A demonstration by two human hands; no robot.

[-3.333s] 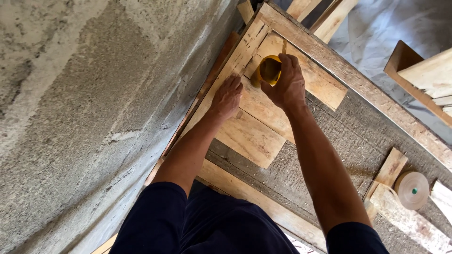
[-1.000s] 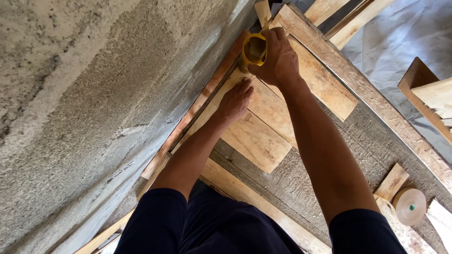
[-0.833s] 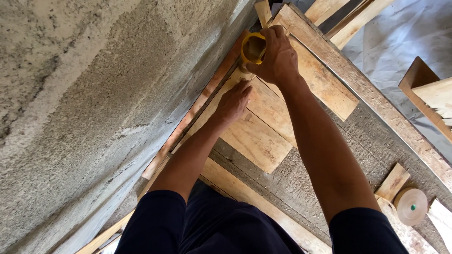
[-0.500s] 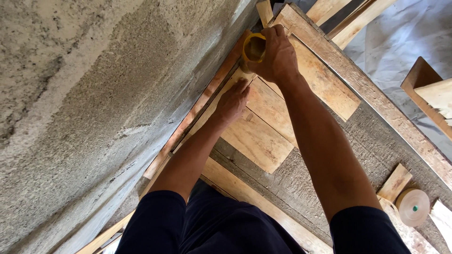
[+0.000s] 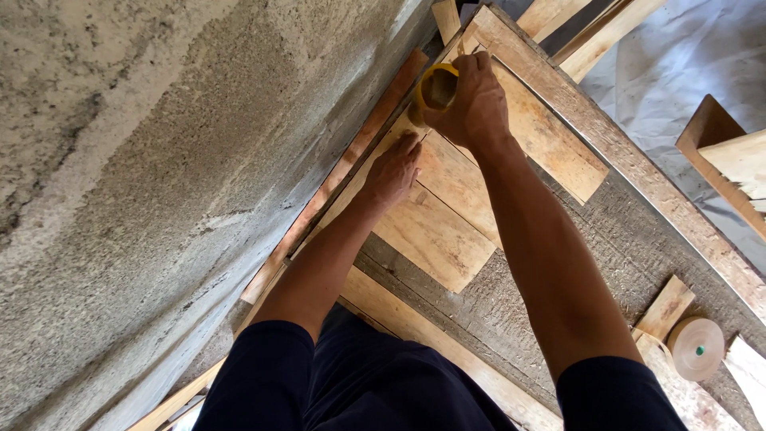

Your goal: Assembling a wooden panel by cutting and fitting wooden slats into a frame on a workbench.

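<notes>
**Yellow tape roll gripped over plywood panels**

A yellow tape roll (image 5: 436, 89) is held at the far end of the plywood panels (image 5: 447, 215), close to the rough concrete wall (image 5: 159, 175). It is clasped by the right hand (image 5: 477, 102), whose fingers are curled tightly round it. The left hand (image 5: 392, 172) is laid flat on the plywood just below the roll, fingers nearly straight, nothing grasped. The panels are bordered by a long timber rail (image 5: 622, 152). A second, tan roll (image 5: 696, 348) is seen well apart on the floor.

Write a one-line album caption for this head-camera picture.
Right hand pulls a yellow tape roll along plywood boards while left hand presses beside a rough concrete wall.
</notes>
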